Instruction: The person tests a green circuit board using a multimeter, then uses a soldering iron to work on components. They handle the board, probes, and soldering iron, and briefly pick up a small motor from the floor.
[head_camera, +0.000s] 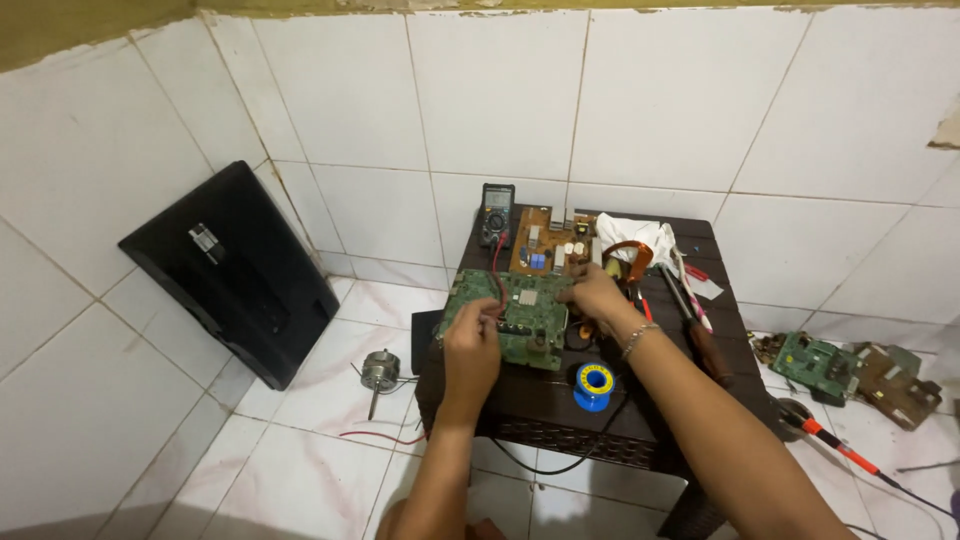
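A green circuit board (478, 296) lies on a small dark table (545, 400). My left hand (470, 345) rests on the board's near left part, pinching a red test probe whose lead runs back to the multimeter (496, 212) leaning on the wall. My right hand (596, 296) sits at the board's right edge, fingers closed on what looks like the black probe; its tip is hidden. A bracelet circles my right wrist.
A brown circuit board (544, 245), a copper coil (628, 258) and white cloth sit at the table's back. A blue solder spool (594, 386) and screwdrivers (690, 310) lie right. On the floor: a black panel (235, 270), a small motor (379, 370), more boards (820, 365), an orange-handled tool (835, 448).
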